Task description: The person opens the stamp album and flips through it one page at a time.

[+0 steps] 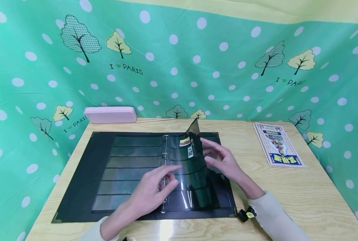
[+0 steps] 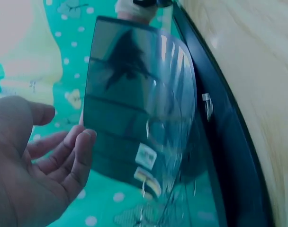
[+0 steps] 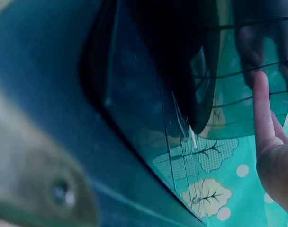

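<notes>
A black ring-binder stamp album point(image 1: 76, 174) lies open on the table, its metal rings along the middle. One dark clear pocket page point(image 1: 194, 174) stands lifted and curved on the right side. Two small stamps, a red-and-yellow one point(image 1: 185, 142) and a pale one point(image 1: 190, 152), sit in its upper rows. My right hand point(image 1: 222, 159) is at the raised edge, an extended index finger point(image 3: 261, 104) against the page. Above the rings hovers my left hand point(image 1: 153, 187), fingers apart and holding nothing; the left wrist view shows its relaxed fingers point(image 2: 77, 161) beside the page.
A pink case point(image 1: 110, 114) lies at the back left, with a thin stick point(image 1: 154, 120) to its right. Printed booklets or sheets point(image 1: 279, 145) lie on the right of the wooden table point(image 1: 311, 197). Green patterned cloth point(image 1: 197, 67) hangs behind and at the sides.
</notes>
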The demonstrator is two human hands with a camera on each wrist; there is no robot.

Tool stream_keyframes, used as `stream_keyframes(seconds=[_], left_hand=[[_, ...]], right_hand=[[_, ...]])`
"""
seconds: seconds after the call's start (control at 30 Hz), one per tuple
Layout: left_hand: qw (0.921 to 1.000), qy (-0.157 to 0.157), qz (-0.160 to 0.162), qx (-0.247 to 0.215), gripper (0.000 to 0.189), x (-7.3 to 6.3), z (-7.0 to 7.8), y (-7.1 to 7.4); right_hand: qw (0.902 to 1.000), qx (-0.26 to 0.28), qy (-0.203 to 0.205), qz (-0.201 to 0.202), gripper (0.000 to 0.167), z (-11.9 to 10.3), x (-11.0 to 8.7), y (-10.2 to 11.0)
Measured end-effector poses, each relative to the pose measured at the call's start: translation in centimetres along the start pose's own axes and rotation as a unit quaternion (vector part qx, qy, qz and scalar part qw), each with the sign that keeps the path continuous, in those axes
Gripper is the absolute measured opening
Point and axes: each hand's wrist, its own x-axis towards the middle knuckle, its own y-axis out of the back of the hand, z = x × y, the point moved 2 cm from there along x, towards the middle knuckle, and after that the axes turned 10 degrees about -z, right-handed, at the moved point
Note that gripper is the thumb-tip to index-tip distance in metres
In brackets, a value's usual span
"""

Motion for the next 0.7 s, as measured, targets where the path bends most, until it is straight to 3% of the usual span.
stream_keyframes(seconds=[0.1,0.3,0.43,0.7], left_hand=[[0.9974,0.039,-0.006,-0.061,0.044,0.7,0.3,-1.0],[0.9796,0.116,-0.007,-0.164,0.07,2.1,0.8,-3.2],[0.9744,0.139,-0.012,-0.177,0.086,2.7,1.1,-4.9],[0.978,0.147,0.011,-0.147,0.104,3.1,1.3,-6.8]], right_hand=[[0.9999,0.0,0.001,-0.011,0.063,-0.3,0.1,-0.6],[0.9996,-0.019,-0.001,-0.023,0.063,-0.7,0.2,-1.7],[0.9987,-0.04,0.002,-0.032,0.063,-1.0,0.2,-2.3],[0.9967,-0.064,0.013,-0.048,0.06,-1.3,0.0,-3.0]])
